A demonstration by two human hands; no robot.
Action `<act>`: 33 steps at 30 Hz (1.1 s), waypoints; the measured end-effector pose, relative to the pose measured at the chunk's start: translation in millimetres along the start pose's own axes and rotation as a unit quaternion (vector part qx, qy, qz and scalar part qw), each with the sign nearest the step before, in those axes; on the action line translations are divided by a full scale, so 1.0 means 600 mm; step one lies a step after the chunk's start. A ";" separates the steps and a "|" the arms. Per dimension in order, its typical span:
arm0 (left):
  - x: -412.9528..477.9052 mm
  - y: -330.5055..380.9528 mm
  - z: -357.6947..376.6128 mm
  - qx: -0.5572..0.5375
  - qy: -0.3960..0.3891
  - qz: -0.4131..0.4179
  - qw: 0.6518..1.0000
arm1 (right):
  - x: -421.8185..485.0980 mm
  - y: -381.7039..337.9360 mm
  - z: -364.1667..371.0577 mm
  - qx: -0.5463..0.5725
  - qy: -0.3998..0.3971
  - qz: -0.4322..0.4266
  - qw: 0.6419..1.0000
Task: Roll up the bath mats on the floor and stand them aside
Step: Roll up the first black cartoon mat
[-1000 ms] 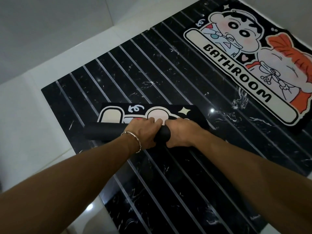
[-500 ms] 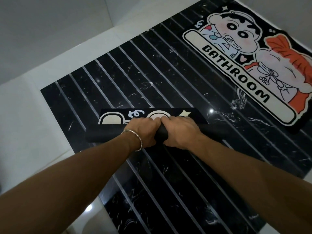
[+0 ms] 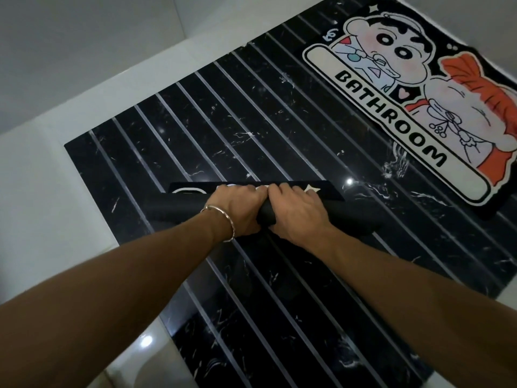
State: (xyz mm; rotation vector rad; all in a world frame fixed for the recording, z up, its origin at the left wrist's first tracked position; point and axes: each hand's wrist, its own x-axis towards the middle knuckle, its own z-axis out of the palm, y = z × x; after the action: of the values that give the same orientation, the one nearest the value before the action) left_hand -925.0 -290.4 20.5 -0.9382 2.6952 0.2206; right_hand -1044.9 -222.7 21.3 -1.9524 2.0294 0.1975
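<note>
A black bath mat [image 3: 173,211] lies on the floor as a long roll, with only a narrow printed strip [image 3: 321,189] still flat beyond it. My left hand [image 3: 237,211], with a thin bracelet on the wrist, and my right hand [image 3: 296,211] sit side by side on the middle of the roll, fingers curled over its top. A second bath mat [image 3: 414,107] with cartoon figures and the word BATHROOM lies flat at the upper right.
The floor here is a black marbled panel with pale stripes [image 3: 251,121], bordered by white tile [image 3: 42,191] on the left and a grey-white wall [image 3: 84,51] behind. A glossy white surface [image 3: 145,359] shows at the bottom.
Both hands have pushed the roll away from me. The flat printed strip of the near mat has shrunk from a wide band to a thin sliver.
</note>
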 end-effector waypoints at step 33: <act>0.019 -0.026 -0.047 0.019 -0.044 0.038 0.998 | 0.000 0.007 -0.009 0.089 0.015 0.026 0.996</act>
State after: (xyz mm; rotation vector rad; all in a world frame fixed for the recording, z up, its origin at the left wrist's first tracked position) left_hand -929.7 -315.6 43.2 -0.7959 2.6479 0.2191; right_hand -1050.0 -224.2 26.1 -1.8069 2.0419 -0.0022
